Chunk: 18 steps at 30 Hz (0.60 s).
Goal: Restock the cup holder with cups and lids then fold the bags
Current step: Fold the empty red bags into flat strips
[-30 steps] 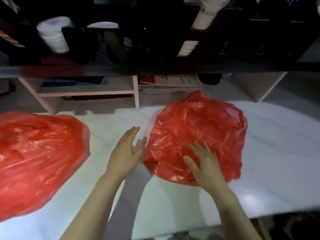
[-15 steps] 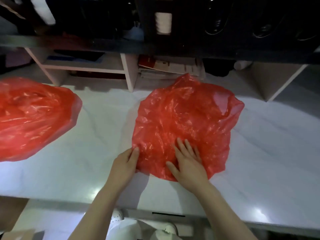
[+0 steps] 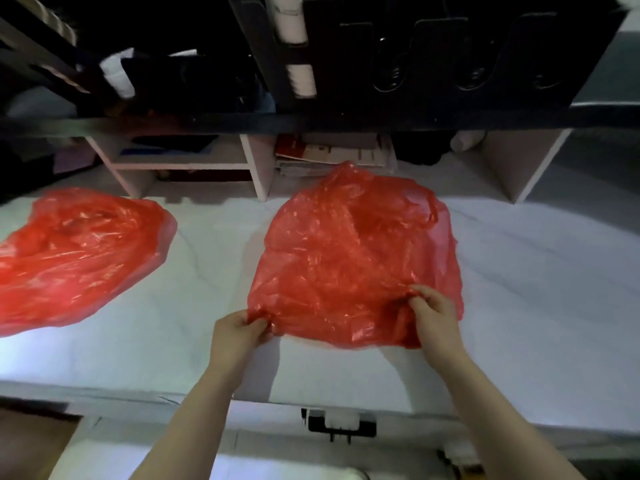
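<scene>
Second red bag [image 3: 76, 251] lies left; shelves [image 3: 258, 168] stand behind the held bag [image 3: 353, 258].

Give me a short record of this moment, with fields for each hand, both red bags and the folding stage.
left hand: pinches the near-left corner of the middle bag
right hand: pinches the same bag's near edge
middle bag: spread crumpled on the counter
other bag: lies at the counter's left, no hand on it
folding stage: neither bag folded yet
</scene>
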Motion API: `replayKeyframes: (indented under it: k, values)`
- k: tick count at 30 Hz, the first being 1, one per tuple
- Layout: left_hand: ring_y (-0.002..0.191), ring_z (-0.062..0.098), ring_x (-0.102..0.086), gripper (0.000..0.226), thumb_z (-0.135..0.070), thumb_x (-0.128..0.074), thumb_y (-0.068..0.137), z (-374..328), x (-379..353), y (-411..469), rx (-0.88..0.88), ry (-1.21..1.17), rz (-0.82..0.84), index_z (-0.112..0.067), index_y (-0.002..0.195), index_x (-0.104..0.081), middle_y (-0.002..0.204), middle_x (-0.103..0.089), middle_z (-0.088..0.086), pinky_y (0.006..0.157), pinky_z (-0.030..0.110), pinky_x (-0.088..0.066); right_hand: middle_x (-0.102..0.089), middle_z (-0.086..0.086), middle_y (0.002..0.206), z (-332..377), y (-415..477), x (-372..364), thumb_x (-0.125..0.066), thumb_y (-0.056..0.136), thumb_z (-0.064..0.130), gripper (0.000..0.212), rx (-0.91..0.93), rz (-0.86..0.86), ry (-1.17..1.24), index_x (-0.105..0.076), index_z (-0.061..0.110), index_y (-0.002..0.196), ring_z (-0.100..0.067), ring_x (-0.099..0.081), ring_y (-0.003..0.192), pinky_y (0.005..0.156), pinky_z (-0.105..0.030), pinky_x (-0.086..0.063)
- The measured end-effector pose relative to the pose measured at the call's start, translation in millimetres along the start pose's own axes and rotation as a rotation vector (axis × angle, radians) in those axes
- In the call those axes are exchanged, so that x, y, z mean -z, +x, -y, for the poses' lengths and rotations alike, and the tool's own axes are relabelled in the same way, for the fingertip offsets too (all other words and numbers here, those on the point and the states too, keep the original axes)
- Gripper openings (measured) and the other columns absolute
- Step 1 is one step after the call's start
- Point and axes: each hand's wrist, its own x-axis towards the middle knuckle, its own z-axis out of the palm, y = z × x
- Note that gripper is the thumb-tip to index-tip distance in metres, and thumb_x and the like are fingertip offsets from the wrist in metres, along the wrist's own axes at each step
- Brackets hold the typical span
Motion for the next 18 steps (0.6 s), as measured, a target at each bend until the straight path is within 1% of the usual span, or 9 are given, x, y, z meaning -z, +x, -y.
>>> replayKeyframes:
  k: [2, 4, 6, 7, 9, 11, 13, 15, 18]
  values:
    - [0.06, 0.023, -0.063, 0.022, 0.003, -0.058, 0.085, -2.3, 2.6, 3.4, 0.002, -0.009, -0.04, 0.0, 0.066, -0.067, 0.061, -0.066, 0.013, 0.067, 0.033, -0.052, -0.068, 0.002, 0.08, -4.1, 3.2, 18.1, -0.05, 0.086, -0.004, 0.027, -0.025, -0.072, -0.031, -0.072, 0.012, 0.088, -0.006, -0.059, 0.07, 0.071, -0.025, -0.049]
    - [0.061, 0.022, -0.056, 0.016, 0.001, -0.06, 0.083, -9.5, 10.1, 9.7, -0.016, 0.013, -0.095, 0.003, 0.07, -0.067, 0.061, -0.063, 0.01, 0.063, 0.031, -0.047, -0.068, -0.006, 0.079, -3.4, 8.4, 34.5, -0.05, 0.085, -0.001, 0.026, -0.068, -0.148, -0.014, -0.071, 0.013, 0.084, -0.011, -0.061, 0.066, 0.061, -0.029, -0.053]
    - [0.064, 0.021, -0.054, 0.014, 0.003, -0.059, 0.081, -21.1, 20.5, 14.9, -0.028, -0.005, -0.167, 0.004, 0.069, -0.066, 0.062, -0.061, 0.011, 0.064, 0.031, -0.048, -0.069, -0.01, 0.081, 4.8, 12.5, 47.0, -0.051, 0.085, 0.004, 0.022, -0.124, -0.202, 0.038, -0.07, 0.015, 0.084, -0.022, -0.063, 0.074, 0.069, -0.038, -0.053]
    - [0.065, 0.022, -0.056, 0.014, 0.006, -0.057, 0.08, -28.4, 24.7, 16.6, -0.03, -0.042, -0.191, 0.005, 0.068, -0.065, 0.064, -0.061, 0.012, 0.063, 0.029, -0.053, -0.069, -0.008, 0.077, 10.5, 14.1, 52.7, -0.053, 0.085, 0.008, 0.019, -0.151, -0.221, 0.063, -0.07, 0.014, 0.083, -0.024, -0.062, 0.071, 0.069, -0.039, -0.052]
    - [0.066, 0.025, -0.059, 0.02, 0.013, -0.051, 0.08, -42.9, 31.2, 17.3, -0.026, -0.149, -0.209, 0.005, 0.065, -0.062, 0.066, -0.06, 0.013, 0.056, 0.02, -0.056, -0.063, -0.005, 0.061, 24.1, 14.9, 63.8, -0.056, 0.084, 0.016, 0.017, -0.214, -0.266, 0.07, -0.068, 0.009, 0.075, -0.022, -0.053, 0.052, 0.053, -0.032, -0.045]
    - [0.068, 0.025, -0.06, 0.025, 0.016, -0.047, 0.08, -55.6, 37.3, 17.4, -0.028, -0.215, -0.211, 0.003, 0.065, -0.06, 0.069, -0.059, 0.012, 0.054, 0.017, -0.055, -0.054, -0.003, 0.048, 37.7, 12.2, 72.1, -0.053, 0.085, 0.013, 0.019, -0.292, -0.296, 0.153, -0.063, 0.009, 0.069, -0.017, -0.042, 0.037, 0.039, -0.021, -0.033]
    - [0.068, 0.023, -0.061, 0.025, 0.017, -0.046, 0.08, -66.8, 44.2, 15.2, -0.035, -0.235, -0.225, 0.002, 0.07, -0.063, 0.07, -0.061, 0.011, 0.058, 0.019, -0.056, -0.051, 0.0, 0.039, 50.2, 6.1, 78.3, -0.045, 0.087, 0.003, 0.022, -0.378, -0.311, 0.378, -0.057, 0.009, 0.07, -0.012, -0.042, 0.029, 0.035, -0.014, -0.03]
    - [0.063, 0.018, -0.06, 0.026, 0.017, -0.047, 0.079, -77.2, 50.2, 10.8, -0.066, -0.229, -0.253, 0.001, 0.082, -0.068, 0.069, -0.062, 0.008, 0.055, 0.016, -0.054, -0.054, 0.0, 0.039, 64.4, -3.1, 85.1, -0.038, 0.086, -0.003, 0.026, -0.449, -0.346, 0.594, -0.058, 0.009, 0.074, -0.009, -0.046, 0.029, 0.035, -0.012, -0.034]
    - [0.063, 0.012, -0.058, 0.037, 0.018, -0.051, 0.079, -88.6, 57.8, 0.7, -0.122, -0.272, -0.268, -0.006, 0.1, -0.068, 0.071, -0.063, 0.004, 0.049, 0.009, -0.05, -0.049, 0.005, 0.037, 79.7, -15.3, 97.1, -0.034, 0.083, -0.004, 0.032, -0.535, -0.371, 0.728, -0.059, 0.014, 0.075, -0.004, -0.038, 0.025, 0.032, -0.008, -0.027]
